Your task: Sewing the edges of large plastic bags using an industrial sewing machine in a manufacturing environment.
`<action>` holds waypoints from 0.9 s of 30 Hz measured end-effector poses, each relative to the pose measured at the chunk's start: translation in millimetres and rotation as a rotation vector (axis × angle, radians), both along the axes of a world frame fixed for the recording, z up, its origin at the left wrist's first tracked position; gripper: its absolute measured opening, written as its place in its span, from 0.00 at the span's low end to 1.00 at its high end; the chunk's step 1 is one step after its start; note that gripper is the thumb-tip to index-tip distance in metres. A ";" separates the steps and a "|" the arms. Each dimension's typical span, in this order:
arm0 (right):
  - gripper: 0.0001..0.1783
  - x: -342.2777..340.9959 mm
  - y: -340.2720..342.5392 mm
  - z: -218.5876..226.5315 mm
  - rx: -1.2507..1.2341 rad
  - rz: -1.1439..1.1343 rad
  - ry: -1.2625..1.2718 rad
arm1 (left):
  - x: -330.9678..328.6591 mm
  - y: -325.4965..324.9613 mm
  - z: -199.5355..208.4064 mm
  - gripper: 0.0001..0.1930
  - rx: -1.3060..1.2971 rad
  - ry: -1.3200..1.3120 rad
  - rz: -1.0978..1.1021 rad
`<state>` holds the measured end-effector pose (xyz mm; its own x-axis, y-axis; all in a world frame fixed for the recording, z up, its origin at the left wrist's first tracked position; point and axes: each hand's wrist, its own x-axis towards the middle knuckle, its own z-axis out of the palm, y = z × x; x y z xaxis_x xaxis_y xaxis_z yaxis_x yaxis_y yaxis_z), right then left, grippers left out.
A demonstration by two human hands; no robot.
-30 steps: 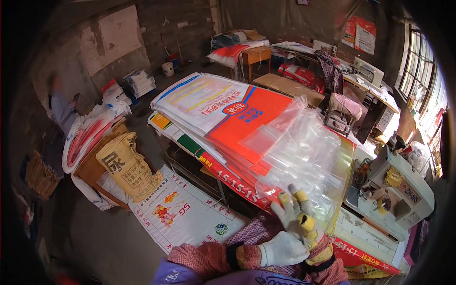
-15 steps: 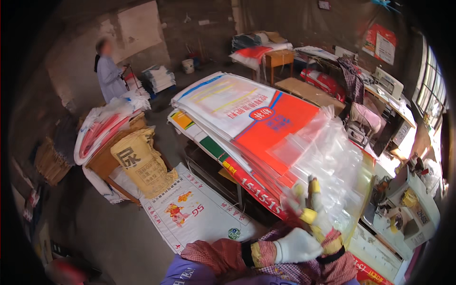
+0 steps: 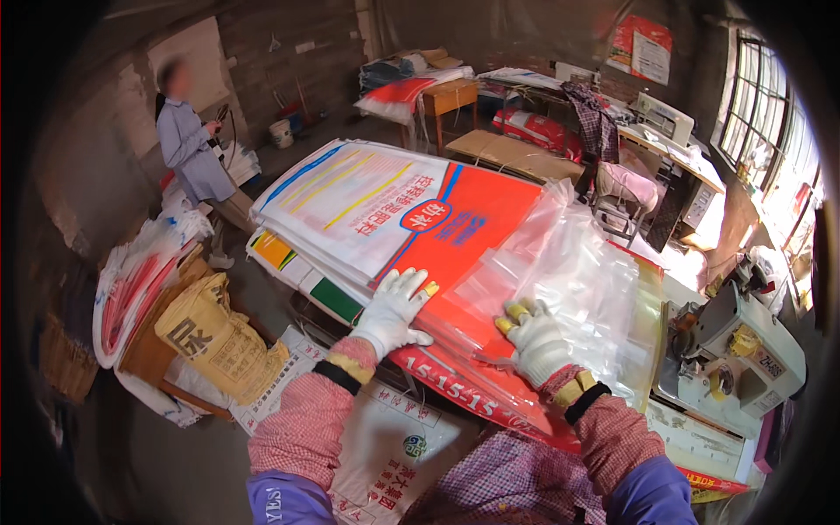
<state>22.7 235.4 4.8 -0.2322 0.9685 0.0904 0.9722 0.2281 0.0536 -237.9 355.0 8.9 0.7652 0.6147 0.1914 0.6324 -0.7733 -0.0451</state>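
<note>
A stack of woven plastic sacks [image 3: 490, 210], white and orange-red with blue trim, lies on a table before me. My left hand [image 3: 394, 308], in a white glove with yellow fingertips, rests with fingers spread on the near left edge of the top sack. To its right, my right hand [image 3: 538, 339], gloved alike, lies on the clear plastic liner bags [image 3: 595, 284] spread over the sacks' right part. Its fingers reach forward, slightly bent, against the plastic's left edge. Whether any layer is under its fingertips I cannot make out.
A sewing machine [image 3: 731, 350] stands close on the right, another [image 3: 665, 118] farther back. At left, a yellow sack [image 3: 219, 337] hangs beside piled white and red sacks [image 3: 144, 289]. A printed white sack [image 3: 398, 459] lies low in front. A person [image 3: 192, 144] stands at far left.
My hands, close together near my body before, have moved apart and forward onto the sacks and liners. The view has turned rightward. The person at far left now shows more fully.
</note>
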 end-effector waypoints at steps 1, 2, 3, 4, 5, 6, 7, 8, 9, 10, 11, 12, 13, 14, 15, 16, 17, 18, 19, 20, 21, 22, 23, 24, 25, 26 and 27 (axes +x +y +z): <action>0.37 1.3 6.1 1.7 -0.022 0.051 -0.048 | 1.7 14.2 -1.0 0.48 -0.007 0.000 -0.099; 0.29 1.8 9.5 3.1 -0.004 0.041 -0.026 | 4.2 26.9 -2.3 0.49 -0.046 0.051 -0.153; 0.27 3.2 13.2 5.1 -0.003 0.020 0.028 | 6.7 38.2 -3.8 0.49 -0.078 0.086 -0.209; 0.25 2.7 19.4 7.6 -0.043 -0.029 0.056 | 5.3 45.3 -5.5 0.46 -0.117 0.052 -0.254; 0.23 1.3 22.8 9.3 -0.102 -0.066 0.081 | 6.1 50.6 -7.8 0.44 -0.101 0.084 -0.281; 0.21 0.3 28.8 12.6 -0.099 -0.104 0.170 | 5.9 53.4 -9.9 0.42 -0.091 0.107 -0.299; 0.21 -3.5 34.3 14.6 -0.136 -0.153 0.223 | 4.7 53.5 -11.8 0.40 -0.069 0.139 -0.301; 0.22 -4.7 34.6 16.1 -0.207 -0.219 0.268 | 7.0 51.6 -15.1 0.37 -0.005 0.209 -0.277; 0.23 -8.1 37.9 16.9 -0.224 -0.262 0.327 | 7.2 48.7 -17.8 0.32 0.096 0.229 -0.279; 0.21 -10.4 36.3 16.8 -0.260 -0.195 0.290 | 8.4 44.3 -20.9 0.28 0.133 0.191 -0.223; 0.21 -14.0 35.6 16.1 -0.224 -0.173 0.296 | 9.1 39.5 -23.6 0.24 0.199 0.134 -0.177; 0.21 -19.3 32.0 15.0 -0.190 -0.156 0.300 | 7.2 33.3 -25.3 0.21 0.212 0.148 -0.114; 0.21 -23.4 27.1 14.5 -0.218 -0.171 0.281 | 4.3 26.8 -26.1 0.18 0.223 0.172 -0.052; 0.21 -28.9 21.7 14.6 -0.245 -0.111 0.301 | -1.6 19.7 -25.1 0.15 0.245 0.209 0.006; 0.21 -35.4 14.4 15.1 -0.235 -0.018 0.350 | -9.5 11.5 -22.9 0.13 0.243 0.226 0.015; 0.21 -42.8 6.0 16.3 -0.249 0.042 0.379 | -19.9 3.4 -18.8 0.11 0.254 0.256 0.018; 0.20 -49.1 -2.1 18.0 -0.280 0.103 0.445 | -30.4 -5.1 -14.1 0.09 0.264 0.288 0.017; 0.18 -54.1 -12.5 19.2 -0.307 0.139 0.505 | -39.9 -13.9 -9.2 0.10 0.198 0.346 0.034; 0.17 -57.0 -23.1 19.8 -0.305 0.228 0.526 | -47.9 -24.0 -4.5 0.10 0.146 0.391 0.054; 0.16 -57.6 -34.4 19.5 -0.286 0.305 0.546 | -52.5 -34.9 -0.8 0.10 0.149 0.436 0.030; 0.14 -54.1 -44.6 18.2 -0.260 0.396 0.577 | -54.1 -46.9 2.5 0.10 0.190 0.474 -0.031; 0.13 -47.2 -51.8 16.8 -0.375 0.391 0.592 | -50.2 -59.6 4.4 0.10 0.169 0.499 -0.044; 0.12 -37.4 -58.5 14.2 -0.488 0.404 0.632 | -43.6 -72.3 6.4 0.11 0.180 0.540 -0.103; 0.10 -23.5 -67.9 10.8 -0.561 0.439 0.730 | -34.7 -85.0 9.1 0.12 0.153 0.560 -0.122; 0.10 -3.0 -76.3 6.0 -0.509 0.606 1.046 | -20.2 -97.5 10.0 0.15 0.099 0.650 -0.083; 0.10 14.4 -81.6 2.6 -0.381 0.793 1.353 | -9.1 -109.4 12.5 0.17 0.098 0.692 -0.065; 0.10 23.2 -92.2 1.0 -0.294 0.643 1.000 | 4.5 -120.5 15.1 0.18 0.090 0.755 -0.043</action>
